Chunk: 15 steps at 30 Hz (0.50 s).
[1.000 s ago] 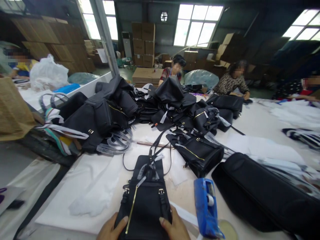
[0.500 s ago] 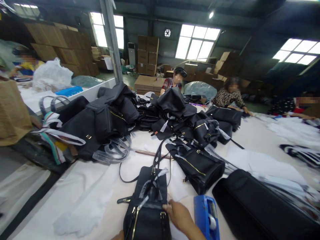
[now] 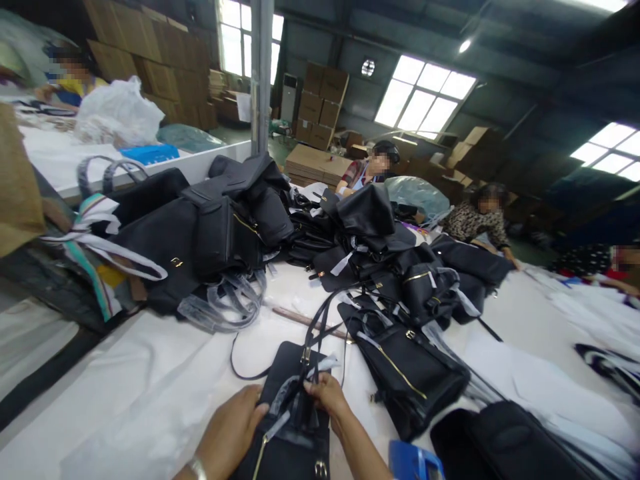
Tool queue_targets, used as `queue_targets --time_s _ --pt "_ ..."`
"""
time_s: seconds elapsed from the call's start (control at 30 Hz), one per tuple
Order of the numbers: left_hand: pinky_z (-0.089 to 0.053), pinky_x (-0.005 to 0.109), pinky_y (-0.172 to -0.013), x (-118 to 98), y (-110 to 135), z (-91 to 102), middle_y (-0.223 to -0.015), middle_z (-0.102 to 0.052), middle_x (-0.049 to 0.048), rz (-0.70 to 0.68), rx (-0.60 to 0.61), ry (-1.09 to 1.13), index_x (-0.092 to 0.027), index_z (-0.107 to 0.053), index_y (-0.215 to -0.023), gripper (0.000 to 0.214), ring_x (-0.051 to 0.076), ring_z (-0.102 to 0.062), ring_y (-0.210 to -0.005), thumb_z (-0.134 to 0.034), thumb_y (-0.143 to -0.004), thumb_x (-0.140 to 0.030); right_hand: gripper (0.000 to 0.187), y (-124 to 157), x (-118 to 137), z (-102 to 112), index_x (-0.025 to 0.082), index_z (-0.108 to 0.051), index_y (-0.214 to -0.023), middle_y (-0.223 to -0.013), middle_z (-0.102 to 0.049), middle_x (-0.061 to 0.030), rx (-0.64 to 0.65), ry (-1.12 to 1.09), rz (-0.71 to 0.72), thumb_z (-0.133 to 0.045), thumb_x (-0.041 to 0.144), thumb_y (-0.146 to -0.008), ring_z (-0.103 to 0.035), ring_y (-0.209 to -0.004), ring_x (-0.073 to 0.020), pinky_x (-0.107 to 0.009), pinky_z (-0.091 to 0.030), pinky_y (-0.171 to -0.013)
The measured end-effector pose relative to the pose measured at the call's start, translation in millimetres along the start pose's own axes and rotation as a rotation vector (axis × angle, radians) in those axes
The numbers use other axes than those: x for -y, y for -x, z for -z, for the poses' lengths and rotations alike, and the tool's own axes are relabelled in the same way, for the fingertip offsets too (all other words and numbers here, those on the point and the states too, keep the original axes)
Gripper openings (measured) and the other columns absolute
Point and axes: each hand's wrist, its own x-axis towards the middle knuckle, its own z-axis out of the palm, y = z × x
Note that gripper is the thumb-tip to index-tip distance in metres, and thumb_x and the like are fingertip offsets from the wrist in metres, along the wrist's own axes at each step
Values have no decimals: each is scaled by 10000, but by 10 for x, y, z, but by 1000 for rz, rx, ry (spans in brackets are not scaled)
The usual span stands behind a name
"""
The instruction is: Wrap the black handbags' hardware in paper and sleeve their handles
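A black backpack point(image 3: 295, 457) with gold zip and buckle lies on the white-covered table right in front of me. Its thin black straps point(image 3: 320, 320) stretch away from its top, and its carry handle is wrapped in clear plastic. On the bag's left side, my left hand point(image 3: 233, 423) is closed at the edge, its thumb on top; the fingertips are partly hidden. My right hand point(image 3: 327, 397) pinches the straps near the handle, beside a whitish wrap piece point(image 3: 326, 364).
Black bags point(image 3: 220, 233) are heaped across the table's far side. Another black backpack point(image 3: 400, 360) lies close on the right, near a blue tape dispenser point(image 3: 413, 460) and a large black bag point(image 3: 520, 443). A brown strip point(image 3: 300, 319) lies ahead. Several co-workers sit beyond.
My left hand has come up into view onto the bag's left side. My right hand has moved from the bag's right edge up to the straps. The view has tilted and shifted left.
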Motion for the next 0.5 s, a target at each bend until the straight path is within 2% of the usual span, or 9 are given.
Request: queue_targets --time_s 0.1,0.2,0.33,0.5 --pt "-374 335 -910 -251 -537 -355 -1108 -632 129 -60 53 74 -152 -571 -1131 363 262 -557 -1057 -508 -778 -212 465 55 17 34 213 -397 -596 -433 -396 93 51 -99 -3 -660 596 -603 -406 -366 -77 -189 -335 -394" --pt "-352 378 -903 -378 -867 -714 -1001 -629 125 -40 55 140 -147 -631 -940 256 297 -535 -1035 -560 -694 -138 509 104 68 90 210 -414 -622 -440 -419 89 65 -168 22 -652 659 -598 -418 -367 -75 -190 -357 -403" --pt "-382 331 -810 -365 -910 -932 -845 -608 50 -42 81 325 -174 -604 -792 136 230 -557 -887 -477 -752 -150 514 99 181 162 204 -461 -671 -562 -548 45 41 -253 88 -651 677 -605 -545 -520 -123 -231 -436 -517" --pt "-414 281 -673 -309 -723 -968 -723 -574 11 -69 162 613 -153 -575 -820 175 179 -554 -726 -419 -811 -231 484 75 314 105 205 -501 -755 -751 -639 3 -1 -333 183 -651 651 -642 -609 -758 -182 -263 -471 -657"
